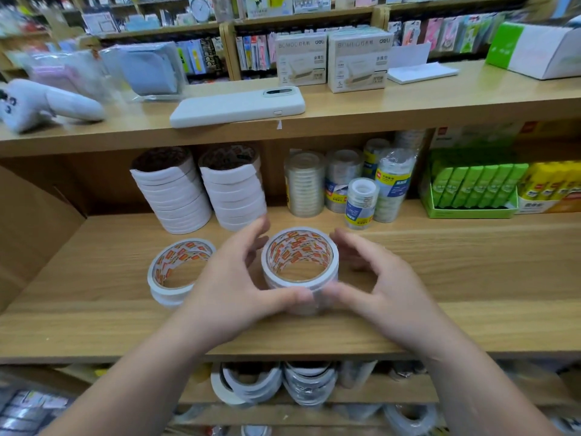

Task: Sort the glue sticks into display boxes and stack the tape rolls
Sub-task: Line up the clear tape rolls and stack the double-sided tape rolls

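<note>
Much bare shelf [456, 272] beside tape stack [300, 278]

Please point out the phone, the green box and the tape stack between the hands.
phone [237, 105]: head view, its back.
green box [471, 212]: head view, front wall.
tape stack [295, 284]: head view, top rim.

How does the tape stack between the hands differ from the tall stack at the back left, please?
The front stack is short, upright, red print inside; the back stack is tall, leaning, brown inside. Left hand and right hand curl round the front stack only. Both hold white rolls.
</note>
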`<action>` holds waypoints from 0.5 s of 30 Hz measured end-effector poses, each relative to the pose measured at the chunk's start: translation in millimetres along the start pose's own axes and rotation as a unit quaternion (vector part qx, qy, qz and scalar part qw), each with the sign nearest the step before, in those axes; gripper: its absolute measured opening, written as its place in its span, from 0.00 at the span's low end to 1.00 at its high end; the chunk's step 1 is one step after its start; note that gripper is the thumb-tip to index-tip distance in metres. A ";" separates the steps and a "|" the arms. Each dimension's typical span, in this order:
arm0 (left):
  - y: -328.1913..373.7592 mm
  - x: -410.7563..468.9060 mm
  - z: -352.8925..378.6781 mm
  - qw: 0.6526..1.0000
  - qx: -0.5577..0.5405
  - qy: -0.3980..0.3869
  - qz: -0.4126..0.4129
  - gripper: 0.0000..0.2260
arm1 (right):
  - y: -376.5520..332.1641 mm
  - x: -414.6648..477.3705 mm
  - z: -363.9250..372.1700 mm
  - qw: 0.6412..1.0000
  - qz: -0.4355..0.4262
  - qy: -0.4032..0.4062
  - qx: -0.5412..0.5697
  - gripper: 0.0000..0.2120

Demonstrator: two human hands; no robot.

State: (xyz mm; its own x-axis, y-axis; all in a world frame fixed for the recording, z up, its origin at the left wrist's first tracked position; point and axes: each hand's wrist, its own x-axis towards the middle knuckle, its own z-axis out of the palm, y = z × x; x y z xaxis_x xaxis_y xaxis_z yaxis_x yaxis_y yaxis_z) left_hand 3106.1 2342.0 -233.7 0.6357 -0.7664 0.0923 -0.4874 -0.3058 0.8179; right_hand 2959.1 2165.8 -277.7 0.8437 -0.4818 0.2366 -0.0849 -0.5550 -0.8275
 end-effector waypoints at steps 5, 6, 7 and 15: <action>-5.0 -4.3 36.3 0.919 -0.347 0.152 -0.108 0.20 | -23.8 3.2 22.9 0.934 0.109 0.084 0.330 0.51; -4.3 -0.6 41.5 0.908 -0.372 0.157 -0.115 0.18 | -29.9 6.3 30.6 0.931 0.126 0.082 0.332 0.52; -3.1 1.6 44.5 0.907 -0.376 0.154 -0.113 0.18 | -34.4 9.2 38.0 0.936 0.130 0.075 0.318 0.52; -7.5 7.6 34.5 0.935 -0.344 0.041 -0.077 0.19 | -33.9 17.2 42.8 0.966 0.116 0.010 0.232 0.43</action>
State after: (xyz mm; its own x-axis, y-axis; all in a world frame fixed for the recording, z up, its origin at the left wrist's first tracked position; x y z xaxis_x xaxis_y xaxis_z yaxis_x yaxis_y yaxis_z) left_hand 3094.0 2319.0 -258.7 0.7246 -0.6882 -0.0355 0.0954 0.0491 0.9942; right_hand 2999.2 2205.3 -267.4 0.8191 -0.5731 0.0228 -0.0208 -0.0693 -0.9974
